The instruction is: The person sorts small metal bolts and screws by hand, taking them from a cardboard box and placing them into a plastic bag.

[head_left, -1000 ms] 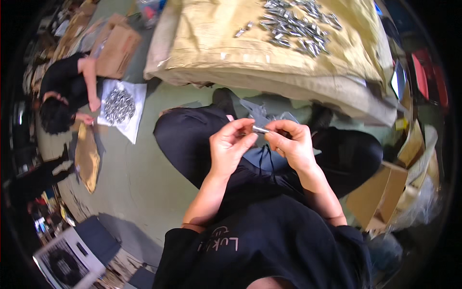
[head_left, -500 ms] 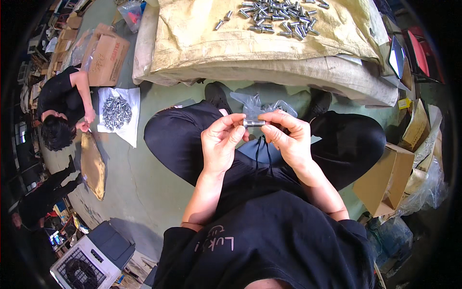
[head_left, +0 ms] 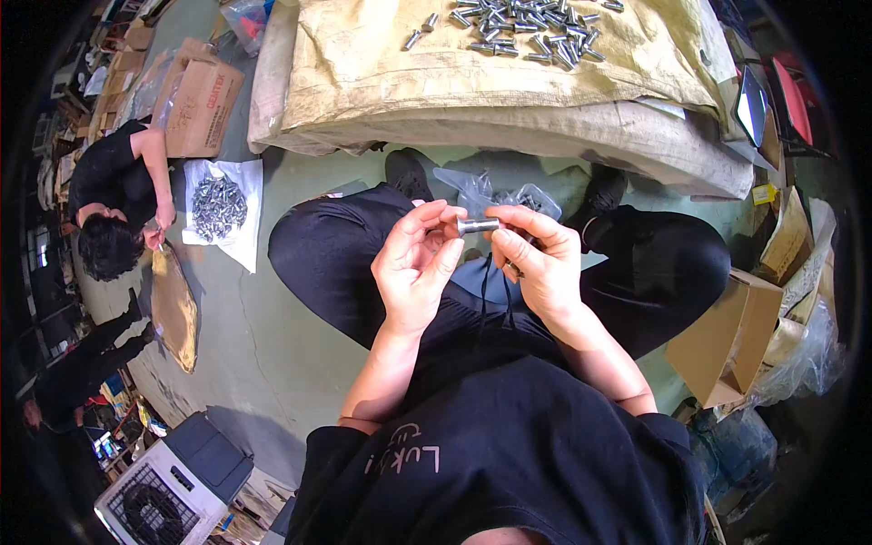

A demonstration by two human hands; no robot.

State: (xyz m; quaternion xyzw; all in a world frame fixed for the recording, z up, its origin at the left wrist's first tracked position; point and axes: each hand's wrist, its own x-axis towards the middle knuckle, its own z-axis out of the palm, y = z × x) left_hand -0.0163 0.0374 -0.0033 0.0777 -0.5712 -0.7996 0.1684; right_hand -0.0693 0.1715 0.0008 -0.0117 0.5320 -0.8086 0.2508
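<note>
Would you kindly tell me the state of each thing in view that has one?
Silver metal bolt: held crosswise, head leftward.
Right hand: pinching the bolt's other end.
Left hand: fingertips at its head, grip unclear.
Yellowish woven cloth: draped, creased.
Silver metal bolts on it: loose, scattered.
Small silver parts: heaped on white sheet.
Brown cardboard box at right: open.
White fan unit: running or not, unclear.
</note>
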